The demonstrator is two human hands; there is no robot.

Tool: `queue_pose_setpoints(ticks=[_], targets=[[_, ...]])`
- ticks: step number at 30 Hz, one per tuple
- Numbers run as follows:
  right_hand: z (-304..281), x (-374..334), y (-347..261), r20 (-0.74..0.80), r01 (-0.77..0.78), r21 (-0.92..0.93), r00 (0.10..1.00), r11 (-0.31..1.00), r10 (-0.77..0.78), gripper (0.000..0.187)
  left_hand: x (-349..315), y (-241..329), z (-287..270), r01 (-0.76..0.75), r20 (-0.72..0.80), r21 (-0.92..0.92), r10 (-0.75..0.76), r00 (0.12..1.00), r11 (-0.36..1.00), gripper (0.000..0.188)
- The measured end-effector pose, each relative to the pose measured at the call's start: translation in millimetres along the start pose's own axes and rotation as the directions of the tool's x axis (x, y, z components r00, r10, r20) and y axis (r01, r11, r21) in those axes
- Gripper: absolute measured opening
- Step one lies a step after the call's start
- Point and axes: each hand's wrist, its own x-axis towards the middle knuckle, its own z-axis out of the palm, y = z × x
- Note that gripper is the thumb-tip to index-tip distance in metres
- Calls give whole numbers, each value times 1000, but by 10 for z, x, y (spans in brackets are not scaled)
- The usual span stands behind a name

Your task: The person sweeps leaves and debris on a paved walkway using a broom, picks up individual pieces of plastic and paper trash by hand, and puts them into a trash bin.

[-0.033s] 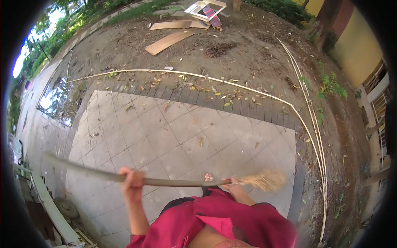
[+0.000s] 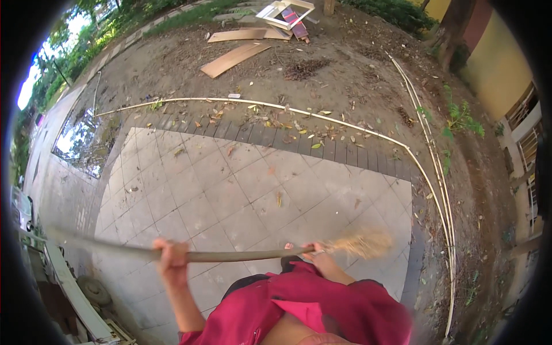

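Across the front of my body I hold a long-handled straw broom, almost level. My left hand is wrapped round the handle, whose far left end is blurred. Close to the head end, my right hand grips the same handle. Pale bristles fan out to the right above the paving, smeared by motion. Beneath the broom lies a floor of grey tiles with a few dry leaves on it, one brown leaf near the middle.
Dark edging bricks with scattered leaves border the tiles. Beyond runs a long thin pale pipe, with more pipes at right. Wooden boards and a white frame lie on the soil. A puddle is at left, near a tyre.
Both hands and the broom have shifted slightly to the left. The grip on the handle stays the same.
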Motion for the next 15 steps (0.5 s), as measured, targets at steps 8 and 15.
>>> queue_pose_setpoints(ticks=[8, 15], targets=[[2618, 487, -3194, 529, -380, 508, 846, 774, 68, 16, 826, -44, 1362, -463, 452, 178, 346, 822, 868, 23], [3035, -14, -4023, 567, -146, 409, 814, 901, -126, 9, 1667, -16, 1187, -586, 250, -158, 607, 755, 794, 24]])
